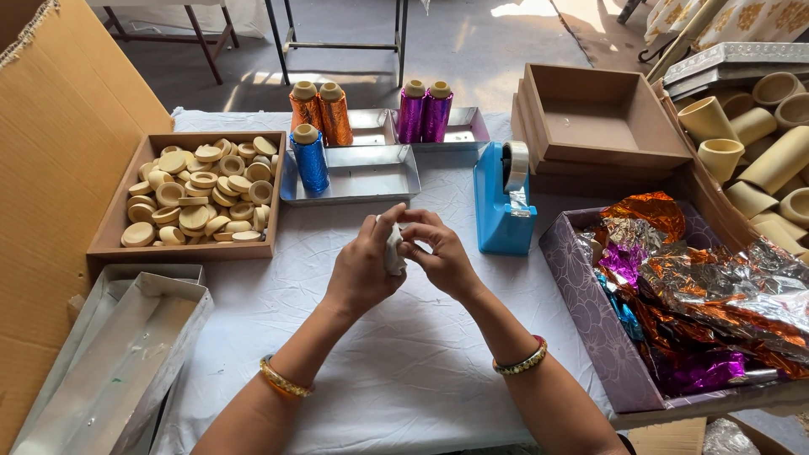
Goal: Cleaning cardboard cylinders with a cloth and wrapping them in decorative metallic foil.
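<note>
My left hand (364, 268) and my right hand (438, 253) meet above the white tablecloth (404, 354). Together they pinch a small white, crumpled-looking piece (393, 253) between the fingers; most of it is hidden by the fingers. Both wrists wear bangles. A blue tape dispenser (502, 202) stands just right of my right hand.
A wooden tray of round wooden rings (198, 198) sits at the left. Metal trays (362, 173) with orange, blue and purple thread spools lie behind. A box of crumpled coloured foil (691, 295) is at the right, with empty wooden boxes (598, 118) and wooden cups (758, 143) beyond. Cardboard stands left.
</note>
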